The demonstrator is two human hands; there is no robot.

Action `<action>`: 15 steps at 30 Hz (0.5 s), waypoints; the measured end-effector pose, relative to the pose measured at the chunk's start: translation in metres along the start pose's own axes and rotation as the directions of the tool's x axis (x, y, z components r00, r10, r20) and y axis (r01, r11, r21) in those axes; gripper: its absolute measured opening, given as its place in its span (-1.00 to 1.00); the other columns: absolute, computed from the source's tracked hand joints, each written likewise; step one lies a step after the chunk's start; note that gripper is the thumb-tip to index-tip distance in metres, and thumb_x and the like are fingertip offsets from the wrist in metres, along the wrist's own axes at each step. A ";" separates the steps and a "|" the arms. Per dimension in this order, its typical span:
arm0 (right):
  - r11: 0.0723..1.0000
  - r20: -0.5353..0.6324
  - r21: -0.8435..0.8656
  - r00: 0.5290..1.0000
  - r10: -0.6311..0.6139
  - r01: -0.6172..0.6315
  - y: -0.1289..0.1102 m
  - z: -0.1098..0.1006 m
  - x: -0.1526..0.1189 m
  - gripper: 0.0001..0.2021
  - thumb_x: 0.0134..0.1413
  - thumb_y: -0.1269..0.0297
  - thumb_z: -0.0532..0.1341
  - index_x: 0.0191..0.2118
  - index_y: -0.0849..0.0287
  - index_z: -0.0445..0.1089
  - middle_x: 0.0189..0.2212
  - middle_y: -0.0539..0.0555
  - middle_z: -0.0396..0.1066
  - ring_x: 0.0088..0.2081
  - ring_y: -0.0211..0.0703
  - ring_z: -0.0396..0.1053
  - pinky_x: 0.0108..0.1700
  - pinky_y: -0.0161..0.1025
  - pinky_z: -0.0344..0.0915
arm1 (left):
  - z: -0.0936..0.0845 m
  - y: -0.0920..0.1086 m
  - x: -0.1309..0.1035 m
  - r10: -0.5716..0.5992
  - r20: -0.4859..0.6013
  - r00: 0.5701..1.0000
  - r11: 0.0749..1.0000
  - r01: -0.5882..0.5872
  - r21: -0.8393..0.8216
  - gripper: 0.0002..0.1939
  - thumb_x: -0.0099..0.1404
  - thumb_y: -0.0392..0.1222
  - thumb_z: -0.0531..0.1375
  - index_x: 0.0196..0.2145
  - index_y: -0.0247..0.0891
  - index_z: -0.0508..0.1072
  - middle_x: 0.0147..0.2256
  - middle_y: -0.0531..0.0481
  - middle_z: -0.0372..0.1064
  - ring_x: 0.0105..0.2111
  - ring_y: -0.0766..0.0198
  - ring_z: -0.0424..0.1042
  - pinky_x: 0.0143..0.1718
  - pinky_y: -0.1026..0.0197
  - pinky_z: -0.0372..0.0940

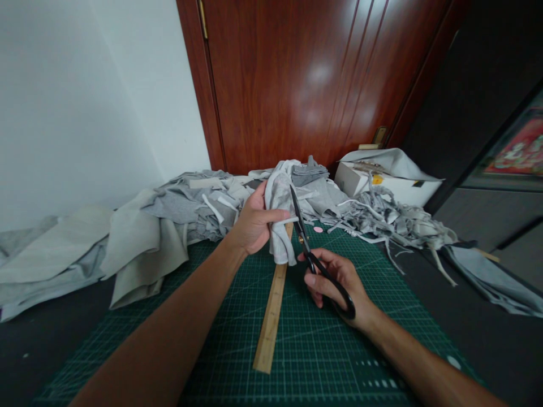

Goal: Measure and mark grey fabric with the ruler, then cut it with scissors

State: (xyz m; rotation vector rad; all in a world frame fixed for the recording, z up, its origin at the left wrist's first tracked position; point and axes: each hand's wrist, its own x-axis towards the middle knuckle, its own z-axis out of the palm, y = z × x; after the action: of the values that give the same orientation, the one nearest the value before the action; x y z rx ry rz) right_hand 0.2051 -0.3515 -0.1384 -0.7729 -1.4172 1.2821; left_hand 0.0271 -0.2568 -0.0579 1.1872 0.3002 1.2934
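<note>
My left hand grips a bunched piece of light grey fabric above the mat, thumb across its front. A narrow pale edge of the cloth sticks out past the thumb toward the right. In my right hand is a pair of black scissors, fingers through the handles, blades pointing up and away. The blades lie close beside the right edge of the fabric and look nearly closed; whether they touch it I cannot tell. Under the fabric, a wooden ruler lies lengthwise on the green cutting mat.
Grey fabric pieces are heaped along the back and left. At the right sit a tangle of cut strips and a white box with cloth over it. A brown wooden door stands behind; a dark cabinet is at right.
</note>
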 end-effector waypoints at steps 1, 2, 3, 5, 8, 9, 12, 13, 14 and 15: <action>1.000 0.001 -0.002 1.000 -0.002 0.002 0.000 0.000 0.000 -0.58 0.04 0.09 0.49 -0.09 0.18 0.42 -0.57 -0.16 0.30 -0.67 -0.40 0.19 -0.66 -0.40 0.20 | 0.000 0.000 0.000 0.001 -0.006 1.000 1.000 -0.001 -0.004 -0.25 -0.10 -0.55 0.40 0.07 -0.22 0.39 -0.13 0.00 0.49 -0.23 0.24 0.50 -0.19 0.21 0.42; 1.000 0.001 -0.005 1.000 -0.002 0.002 0.001 0.000 0.000 -0.58 0.04 0.09 0.48 -0.09 0.18 0.42 -0.57 -0.16 0.30 -0.67 -0.40 0.19 -0.66 -0.41 0.19 | -0.001 -0.001 0.001 0.003 -0.011 1.000 1.000 -0.003 -0.008 -0.25 -0.09 -0.55 0.40 0.07 -0.22 0.40 -0.13 0.00 0.49 -0.23 0.24 0.50 -0.19 0.22 0.42; 1.000 0.000 -0.008 1.000 -0.003 0.003 0.001 0.000 0.000 -0.58 0.04 0.08 0.49 -0.09 0.18 0.42 -0.57 -0.16 0.31 -0.68 -0.40 0.19 -0.66 -0.41 0.18 | -0.001 -0.001 0.001 0.006 -0.015 1.000 1.000 -0.006 -0.012 -0.26 -0.09 -0.56 0.40 0.07 -0.23 0.40 -0.13 0.00 0.49 -0.23 0.24 0.50 -0.19 0.21 0.42; 1.000 -0.006 -0.017 1.000 -0.002 0.002 0.001 -0.001 0.001 -0.58 0.03 0.07 0.48 -0.09 0.18 0.42 -0.56 -0.15 0.31 -0.68 -0.40 0.20 -0.67 -0.41 0.17 | -0.001 -0.001 0.001 0.012 -0.020 1.000 1.000 -0.013 -0.022 -0.27 -0.08 -0.56 0.40 0.07 -0.23 0.40 -0.12 -0.01 0.49 -0.23 0.25 0.50 -0.18 0.21 0.43; 0.999 -0.013 -0.039 1.000 0.000 -0.001 0.001 -0.001 0.001 -0.57 0.04 0.06 0.48 -0.09 0.18 0.41 -0.56 -0.15 0.31 -0.68 -0.39 0.20 -0.67 -0.41 0.18 | -0.001 -0.001 0.001 0.010 -0.034 0.999 1.000 -0.011 -0.029 -0.32 -0.06 -0.54 0.40 0.04 -0.22 0.43 -0.15 0.01 0.49 -0.25 0.26 0.50 -0.19 0.21 0.42; 0.999 -0.013 -0.047 1.000 0.002 -0.002 0.000 -0.001 0.001 -0.57 0.04 0.06 0.48 -0.09 0.19 0.41 -0.57 -0.15 0.31 -0.68 -0.39 0.19 -0.67 -0.40 0.19 | -0.002 -0.001 0.001 0.007 -0.040 0.999 1.000 -0.008 -0.029 -0.34 -0.05 -0.53 0.39 0.03 -0.22 0.44 -0.17 0.02 0.49 -0.26 0.26 0.49 -0.20 0.21 0.41; 0.998 -0.010 -0.062 1.000 0.004 -0.005 0.000 -0.001 0.000 -0.57 0.04 0.05 0.47 -0.08 0.19 0.41 -0.58 -0.16 0.29 -0.68 -0.40 0.18 -0.66 -0.40 0.19 | -0.003 -0.001 0.002 0.006 -0.056 0.998 1.000 -0.008 -0.023 -0.39 -0.04 -0.51 0.39 -0.01 -0.22 0.45 -0.21 0.04 0.48 -0.29 0.28 0.49 -0.22 0.22 0.39; 0.998 -0.009 -0.063 1.000 0.003 -0.003 0.000 0.000 0.000 -0.57 0.05 0.06 0.47 -0.08 0.20 0.41 -0.58 -0.17 0.29 -0.68 -0.40 0.17 -0.66 -0.40 0.19 | -0.003 -0.001 0.002 0.010 -0.060 0.998 1.000 -0.011 -0.019 -0.40 -0.04 -0.51 0.39 -0.02 -0.22 0.46 -0.21 0.04 0.48 -0.29 0.28 0.49 -0.22 0.22 0.39; 0.998 -0.007 -0.063 1.000 0.001 -0.001 0.000 0.000 0.000 -0.57 0.05 0.06 0.47 -0.08 0.20 0.41 -0.58 -0.17 0.29 -0.68 -0.40 0.17 -0.66 -0.40 0.18 | -0.004 -0.001 0.003 0.013 -0.062 0.998 1.000 -0.014 -0.015 -0.40 -0.04 -0.51 0.39 -0.02 -0.22 0.46 -0.21 0.04 0.48 -0.29 0.28 0.49 -0.21 0.22 0.39; 0.998 -0.004 -0.064 1.000 -0.001 0.001 0.000 0.000 0.000 -0.58 0.06 0.07 0.47 -0.08 0.19 0.41 -0.59 -0.17 0.29 -0.68 -0.40 0.17 -0.66 -0.41 0.18 | -0.004 -0.001 0.003 0.016 -0.063 0.998 1.000 -0.017 -0.013 -0.40 -0.04 -0.51 0.39 -0.02 -0.22 0.45 -0.21 0.04 0.48 -0.29 0.28 0.49 -0.21 0.22 0.39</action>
State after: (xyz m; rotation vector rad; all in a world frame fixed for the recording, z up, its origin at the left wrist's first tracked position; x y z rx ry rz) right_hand 0.2051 -0.3514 -0.1385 -0.8170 -1.4610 1.2387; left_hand 0.0260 -0.2524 -0.0595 1.1411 0.3276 1.3476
